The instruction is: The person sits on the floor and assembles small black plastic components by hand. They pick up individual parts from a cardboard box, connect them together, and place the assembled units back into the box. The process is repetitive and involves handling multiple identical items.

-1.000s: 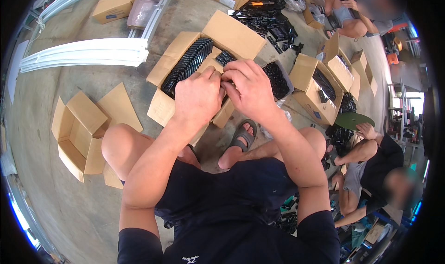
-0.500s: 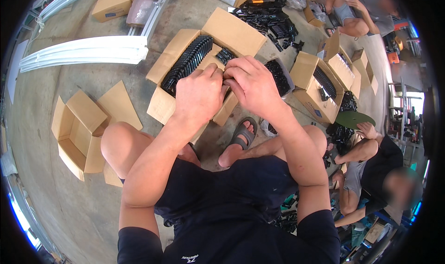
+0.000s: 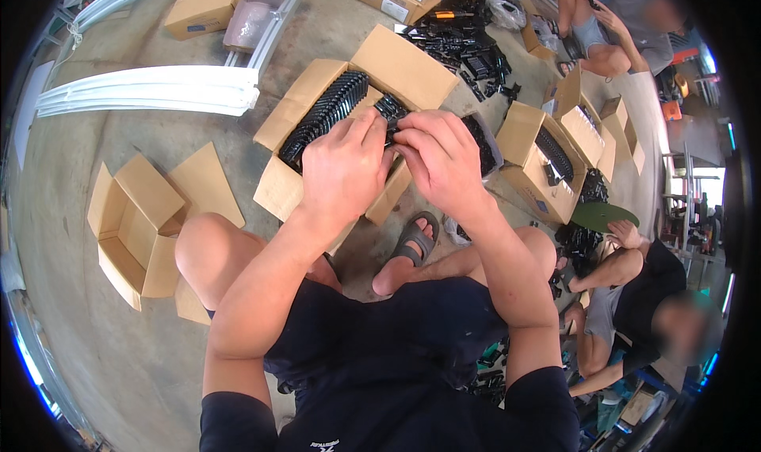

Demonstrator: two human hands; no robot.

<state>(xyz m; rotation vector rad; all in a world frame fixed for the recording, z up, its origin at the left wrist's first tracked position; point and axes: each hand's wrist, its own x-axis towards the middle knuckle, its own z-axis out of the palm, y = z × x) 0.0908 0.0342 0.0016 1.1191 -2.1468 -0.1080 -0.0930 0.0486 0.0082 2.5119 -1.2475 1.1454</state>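
Note:
Above the near side of an open cardboard box, my left hand and my right hand are close together with fingers pinched. A small black part shows between the fingertips, held by both hands. Most of it is hidden, so its exact kind cannot be made out. Inside the box, a long row of black slatted parts stands packed along the left side. More black pieces lie at the right, partly behind my hands.
Right of my hands sits a bin of black pieces, then another box with black parts. Beyond lies a heap of black parts. An open carton stands left, near white rails. A co-worker crouches at right; another person sits farther back.
My right hand has shifted slightly right and down, opening a small gap between the hands where the black part now shows. The whole view has moved a little.

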